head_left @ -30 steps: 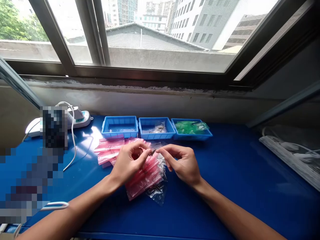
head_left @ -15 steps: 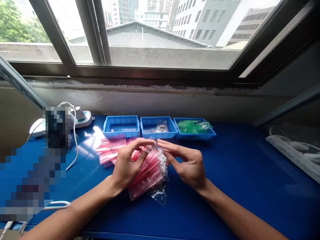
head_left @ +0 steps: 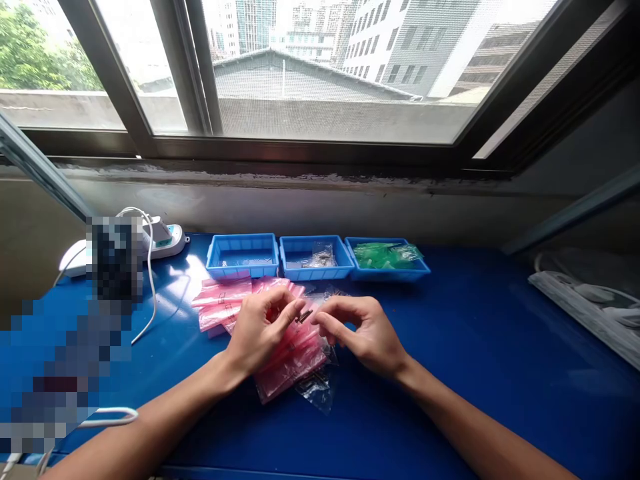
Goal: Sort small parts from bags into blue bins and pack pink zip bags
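Pink bags (head_left: 290, 373) lying beneath; left hand (head_left: 257, 327) pinching small dark pieces (head_left: 304, 316); right hand (head_left: 371, 333) hovering just beside, cannot tell whether gripping anything.

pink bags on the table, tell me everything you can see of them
The pink bags look like thin, shiny, see-through plastic with small dark printed marks. They lie overlapping, roughly fanned, on the blue table, in front of the left and middle blue trays. Clear bags lie against their right side. The left hand hides part of them; whether it touches them is unclear.
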`<action>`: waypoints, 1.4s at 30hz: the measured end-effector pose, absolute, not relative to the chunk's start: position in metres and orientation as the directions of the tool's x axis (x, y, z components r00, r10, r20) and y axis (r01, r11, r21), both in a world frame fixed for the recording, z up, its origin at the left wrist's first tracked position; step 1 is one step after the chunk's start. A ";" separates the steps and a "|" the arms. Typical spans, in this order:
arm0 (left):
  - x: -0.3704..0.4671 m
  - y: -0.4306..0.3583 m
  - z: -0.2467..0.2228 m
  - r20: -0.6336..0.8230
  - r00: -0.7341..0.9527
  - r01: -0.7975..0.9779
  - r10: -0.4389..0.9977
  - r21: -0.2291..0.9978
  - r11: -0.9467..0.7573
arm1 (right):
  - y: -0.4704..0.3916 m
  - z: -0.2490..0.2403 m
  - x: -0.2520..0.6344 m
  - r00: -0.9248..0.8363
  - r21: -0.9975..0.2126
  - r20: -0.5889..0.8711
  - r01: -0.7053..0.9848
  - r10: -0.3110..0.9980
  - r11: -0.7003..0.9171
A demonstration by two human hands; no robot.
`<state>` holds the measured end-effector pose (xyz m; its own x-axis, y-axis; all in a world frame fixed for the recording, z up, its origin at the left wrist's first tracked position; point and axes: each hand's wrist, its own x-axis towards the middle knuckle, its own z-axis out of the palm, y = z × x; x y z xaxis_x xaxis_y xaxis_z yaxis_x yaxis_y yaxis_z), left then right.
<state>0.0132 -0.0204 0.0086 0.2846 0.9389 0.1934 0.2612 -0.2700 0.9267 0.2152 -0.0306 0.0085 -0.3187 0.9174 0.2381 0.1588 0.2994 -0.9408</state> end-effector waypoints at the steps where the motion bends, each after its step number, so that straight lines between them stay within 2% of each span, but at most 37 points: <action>1: 0.014 -0.021 0.009 0.185 0.284 0.237 0.941 0.937 -0.256 | -0.030 0.009 0.215 -0.311 -0.965 0.195 0.112 0.930 0.239; 6: 0.013 -0.022 0.010 0.180 0.254 0.082 0.950 0.975 -0.206 | -0.018 0.004 0.222 -0.098 -0.995 0.071 -0.076 0.993 0.064; 11: 0.014 -0.021 0.009 0.177 0.273 0.082 0.946 0.975 -0.206 | 0.000 -0.003 0.233 0.117 -0.980 -0.010 -0.197 0.993 0.013; 14: 0.016 -0.021 0.012 0.169 0.287 0.084 0.943 0.976 -0.200 | 0.006 -0.005 0.238 0.156 -0.961 -0.077 -0.274 0.985 -0.032; 17: 0.016 -0.022 0.013 0.168 0.298 0.099 0.940 0.974 -0.206 | 0.008 -0.003 0.242 0.115 -0.951 -0.121 -0.297 0.986 -0.082; 20: 0.016 -0.021 0.012 0.169 0.304 0.105 0.937 0.972 -0.210 | 0.006 0.002 0.248 0.067 -0.991 -0.048 -0.125 0.997 -0.040; 22: 0.016 -0.021 0.011 0.166 0.308 0.107 0.937 0.972 -0.208 | 0.004 0.006 0.253 0.022 -0.988 0.056 0.144 0.998 0.053; 23: 0.016 -0.021 0.011 0.165 0.311 0.110 0.936 0.972 -0.208 | 0.004 0.007 0.255 -0.025 -0.945 0.104 0.308 0.994 0.107; 25: 0.015 -0.021 0.011 0.165 0.319 0.118 0.933 0.970 -0.212 | 0.003 0.009 0.261 -0.162 -0.778 0.137 0.593 0.977 0.208; 27: 0.015 -0.021 0.011 0.167 0.326 0.123 0.930 0.969 -0.217 | 0.003 0.010 0.265 -0.269 -0.599 0.116 0.749 0.956 0.283; 30: 0.015 -0.021 0.012 0.166 0.332 0.135 0.929 0.966 -0.221 | 0.002 0.008 0.269 -0.326 -0.426 0.091 0.841 0.941 0.333; 33: 0.015 -0.021 0.013 0.164 0.335 0.150 0.928 0.963 -0.224 | 0.001 0.006 0.271 -0.338 -0.323 0.084 0.880 0.937 0.347; 39: 0.015 -0.021 0.013 0.166 0.345 0.187 0.924 0.952 -0.241 | -0.001 0.007 0.268 -0.320 -0.218 0.111 0.916 0.941 0.337; 42: 0.015 -0.020 0.012 0.161 0.346 0.202 0.924 0.949 -0.241 | -0.001 0.009 0.267 -0.295 -0.246 0.131 0.915 0.946 0.320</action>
